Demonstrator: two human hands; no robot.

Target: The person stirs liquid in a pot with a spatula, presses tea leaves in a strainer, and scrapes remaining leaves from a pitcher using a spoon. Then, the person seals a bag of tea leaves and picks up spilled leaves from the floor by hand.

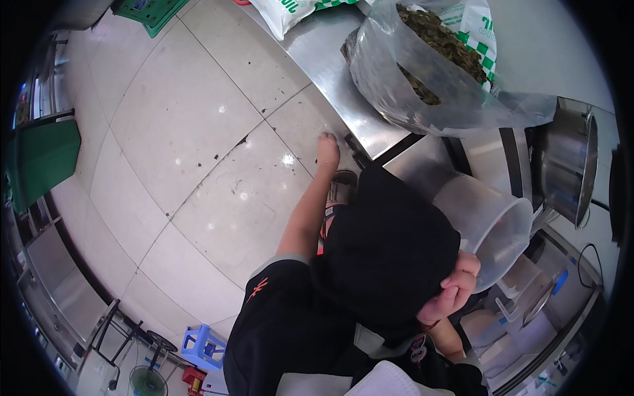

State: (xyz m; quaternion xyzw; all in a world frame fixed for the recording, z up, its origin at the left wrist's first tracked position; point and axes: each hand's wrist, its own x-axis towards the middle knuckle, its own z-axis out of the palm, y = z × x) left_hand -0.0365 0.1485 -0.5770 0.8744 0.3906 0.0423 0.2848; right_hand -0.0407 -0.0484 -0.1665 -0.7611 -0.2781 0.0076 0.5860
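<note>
My left hand point(328, 150) is stretched out low over the tiled floor, beside the dark edge of a steel counter. Its fingers look curled, and anything inside them is too small to make out. Below it, part of a shoe point(345, 178) shows. My right hand point(456, 287) is closed, knuckles up, against black cloth point(389, 251) that fills the middle of the view. What its fingers hold, if anything, is hidden. Right beside that hand lies a translucent plastic bucket point(492, 224), tipped on its side with its mouth toward the lower right.
On the steel counter point(330, 79) sits a clear plastic bag point(403, 99) of dark dried leaves, near green-and-white packets point(287, 13). A steel pot point(568, 168) stands at right. Dark scraps dot the floor point(178, 132). A blue stool point(203, 346) and a green bin point(46, 165) are at left.
</note>
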